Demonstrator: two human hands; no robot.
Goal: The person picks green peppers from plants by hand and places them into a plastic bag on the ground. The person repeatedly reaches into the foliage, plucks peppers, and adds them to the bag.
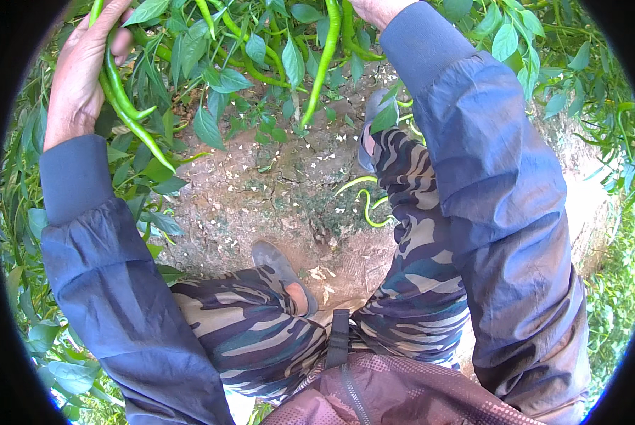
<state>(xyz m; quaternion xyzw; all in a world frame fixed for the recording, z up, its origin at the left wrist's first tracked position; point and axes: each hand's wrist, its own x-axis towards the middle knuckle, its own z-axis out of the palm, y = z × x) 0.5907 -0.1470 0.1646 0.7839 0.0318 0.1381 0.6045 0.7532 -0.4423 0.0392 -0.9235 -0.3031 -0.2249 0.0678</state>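
My left hand [78, 77], at the upper left, is closed around long green chili peppers [137, 130]. Their curved tips stick out below the palm, and one pepper also shows above the fingers. Of my right hand [384, 9], only the wrist side is visible at the top edge; its fingers are cut off, so what they hold is hidden. It is among the leaves of the pepper plants [232, 79]. Between my hands, a long pale green chili pepper [325, 58] hangs down, with several more behind it.
Several chili peppers [369, 212] lie on the bare soil [232, 207] beside my camouflage trouser leg [424, 234]. Small pale petals dot the ground. My feet stand in grey slip-on shoes [280, 260]. Dense foliage [22, 212] lines the left, with more plants [583, 69] at the right.
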